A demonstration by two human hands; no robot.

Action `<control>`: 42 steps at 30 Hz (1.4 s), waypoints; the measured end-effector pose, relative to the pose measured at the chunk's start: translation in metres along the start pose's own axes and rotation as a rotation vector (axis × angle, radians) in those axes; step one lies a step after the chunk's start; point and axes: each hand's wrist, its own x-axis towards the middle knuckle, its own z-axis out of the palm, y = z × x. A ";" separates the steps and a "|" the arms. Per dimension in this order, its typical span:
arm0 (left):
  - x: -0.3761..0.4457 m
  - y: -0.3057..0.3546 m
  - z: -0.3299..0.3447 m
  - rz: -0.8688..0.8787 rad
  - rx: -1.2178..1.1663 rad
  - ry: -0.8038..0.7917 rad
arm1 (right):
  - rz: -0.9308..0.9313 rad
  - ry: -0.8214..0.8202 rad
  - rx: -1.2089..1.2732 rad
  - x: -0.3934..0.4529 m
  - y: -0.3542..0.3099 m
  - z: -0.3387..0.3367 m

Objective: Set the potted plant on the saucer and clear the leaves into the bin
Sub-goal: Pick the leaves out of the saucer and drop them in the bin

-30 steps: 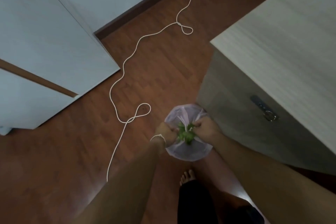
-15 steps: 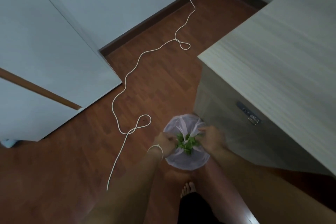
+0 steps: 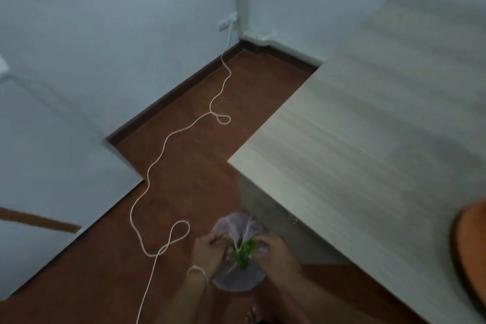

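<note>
A small bin [image 3: 236, 277] lined with a pale translucent bag stands on the wooden floor beside the desk. Green leaves [image 3: 244, 251] sit bunched over its mouth, between my two hands. My left hand [image 3: 209, 252] is at the bin's left rim, fingers curled around the leaves and bag edge. My right hand [image 3: 276, 250] grips the leaves from the right. An orange saucer [image 3: 470, 250] shows at the right frame edge on the desk. The potted plant is out of view.
A light wood desk [image 3: 355, 152] fills the right side, its front panel just behind the bin. A white cable [image 3: 168, 139] snakes across the floor from a wall socket. White cabinet doors [image 3: 52, 166] stand at left. My bare foot [image 3: 252, 314] is below the bin.
The view has tilted up, showing the room corner and the saucer. My hands stay over the bin with the leaves, the fingers loosening and spreading slightly.
</note>
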 end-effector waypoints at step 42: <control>-0.232 0.258 0.389 0.900 1.514 -0.832 | 0.027 0.017 -0.353 -0.260 0.256 -0.337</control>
